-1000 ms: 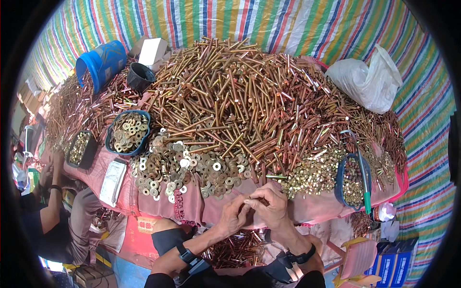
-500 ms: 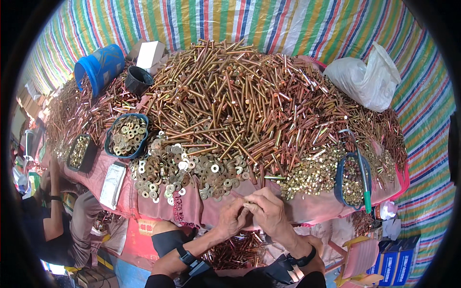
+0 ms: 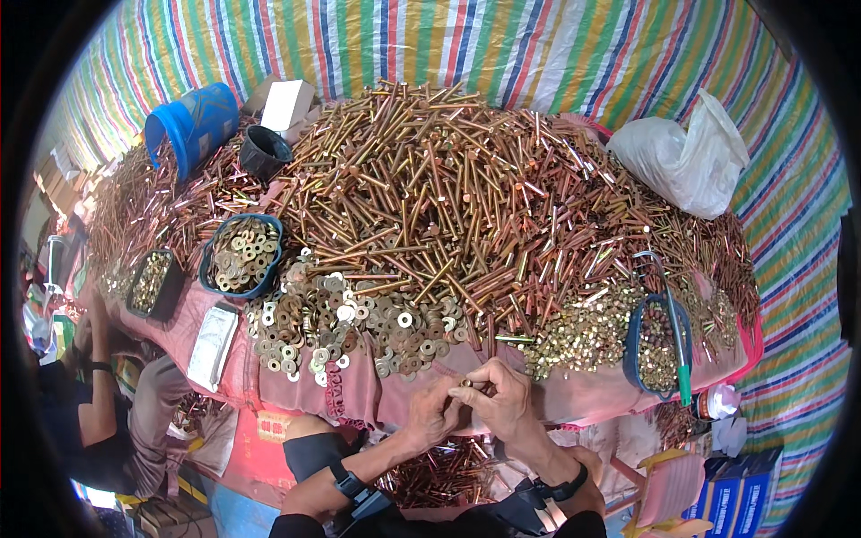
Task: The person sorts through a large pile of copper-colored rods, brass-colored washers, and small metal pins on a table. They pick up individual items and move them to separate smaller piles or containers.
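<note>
My left hand [image 3: 434, 411] and my right hand [image 3: 500, 400] meet at the near edge of the cloth-covered table, fingers closed and touching. Between thumb and fingers my right hand pinches a small brass-coloured metal piece with a round end [image 3: 466, 383]; the rest of it is hidden. The left fingers are curled right beside it, and what they hold is covered. Just beyond the hands lie loose flat washers [image 3: 404, 319] to the left and a heap of small brass-coloured nuts [image 3: 574, 336] to the right. Behind them rises a big pile of copper-coloured bolts [image 3: 430, 197].
A blue basket of washers [image 3: 208, 280] stands left, a blue basket of nuts [image 3: 633, 368] right, with a green-ended hooked tool [image 3: 684, 381] across it. A white sack [image 3: 691, 161], a blue bucket [image 3: 193, 130] and a black pot [image 3: 265, 154] sit farther back. Another person's arm [image 3: 100, 394] is at left.
The right hand's fingers have shifted, and the brass-coloured piece's round end now shows between the hands. The left hand stays almost in place. The whole view has moved slightly.
</note>
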A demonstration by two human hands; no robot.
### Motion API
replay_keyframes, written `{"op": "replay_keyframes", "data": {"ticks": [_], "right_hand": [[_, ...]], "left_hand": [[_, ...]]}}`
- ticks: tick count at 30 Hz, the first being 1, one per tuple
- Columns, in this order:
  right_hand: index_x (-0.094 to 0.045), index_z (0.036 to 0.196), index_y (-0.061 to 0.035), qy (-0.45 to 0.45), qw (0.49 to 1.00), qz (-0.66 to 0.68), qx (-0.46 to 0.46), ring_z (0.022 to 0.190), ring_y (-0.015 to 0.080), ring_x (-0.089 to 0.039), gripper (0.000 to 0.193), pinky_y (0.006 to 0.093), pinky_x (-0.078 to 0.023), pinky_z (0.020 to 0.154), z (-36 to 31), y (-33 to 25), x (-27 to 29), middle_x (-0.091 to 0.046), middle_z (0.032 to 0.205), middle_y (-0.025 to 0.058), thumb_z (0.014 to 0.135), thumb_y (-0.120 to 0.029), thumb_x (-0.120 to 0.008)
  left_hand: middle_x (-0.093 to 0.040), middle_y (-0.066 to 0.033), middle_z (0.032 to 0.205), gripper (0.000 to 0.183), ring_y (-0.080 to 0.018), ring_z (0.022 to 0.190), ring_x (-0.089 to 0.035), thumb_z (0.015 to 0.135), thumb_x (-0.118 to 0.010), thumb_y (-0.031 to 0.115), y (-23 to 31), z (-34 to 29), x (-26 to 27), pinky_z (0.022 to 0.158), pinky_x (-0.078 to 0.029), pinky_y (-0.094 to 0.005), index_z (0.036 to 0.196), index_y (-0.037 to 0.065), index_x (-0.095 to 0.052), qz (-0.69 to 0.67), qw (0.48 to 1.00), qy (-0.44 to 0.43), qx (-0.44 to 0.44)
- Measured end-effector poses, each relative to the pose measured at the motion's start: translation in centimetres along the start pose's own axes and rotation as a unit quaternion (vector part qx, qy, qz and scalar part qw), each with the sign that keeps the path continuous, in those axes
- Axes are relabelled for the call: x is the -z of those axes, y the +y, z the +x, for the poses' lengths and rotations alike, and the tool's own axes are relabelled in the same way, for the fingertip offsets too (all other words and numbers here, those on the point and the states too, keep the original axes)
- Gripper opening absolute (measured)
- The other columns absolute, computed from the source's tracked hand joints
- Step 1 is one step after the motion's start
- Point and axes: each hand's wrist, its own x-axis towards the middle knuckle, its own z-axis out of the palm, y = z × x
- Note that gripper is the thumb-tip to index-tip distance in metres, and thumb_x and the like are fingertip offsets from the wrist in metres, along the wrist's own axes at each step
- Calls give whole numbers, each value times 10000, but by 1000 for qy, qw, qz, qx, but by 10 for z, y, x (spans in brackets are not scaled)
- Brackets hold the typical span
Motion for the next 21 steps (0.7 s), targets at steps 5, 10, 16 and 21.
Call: {"op": "replay_keyframes", "data": {"ticks": [5, 10, 16, 21], "right_hand": [[-691, 1107, 10, 4, 999, 15, 35, 752, 205, -704, 314, 331, -561, 671, 1, 1, 2, -659, 959, 122, 899, -149, -863], [-683, 1217, 10, -23, 999, -25, 15, 828, 208, -721, 384, 331, -572, 709, 1, 4, 3, -649, 1026, 141, 908, -142, -851], [-745, 1066, -2, 12, 982, -66, 177, 868, 242, -704, 191, 332, -602, 749, 3, 4, 2, -660, 1045, 137, 935, -132, -792], [-719, 1009, -16, -14, 992, -88, 92, 753, 187, -668, 300, 299, -528, 648, 1, 11, 8, -656, 890, 88, 877, -228, -886]], "left_hand": [[-700, -163, 905, 255, -335, 783, -706, 932, -694, 11, 3, -2, 3, 680, -550, -401, 1184, 49, -695, 25, 999, -16, 25], [-633, -144, 843, 191, -286, 711, -644, 956, -657, 0, 3, -1, 1, 633, -506, -372, 1137, 51, -688, 30, 999, -12, 25], [-656, -174, 903, 170, -345, 782, -674, 962, -677, 20, 6, -1, 4, 680, -525, -406, 1130, 44, -673, 21, 998, -30, 46], [-675, -144, 903, 136, -354, 819, -665, 958, -703, 74, 2, -1, 5, 728, -525, -427, 1089, 51, -674, 36, 999, -31, 10]]}}
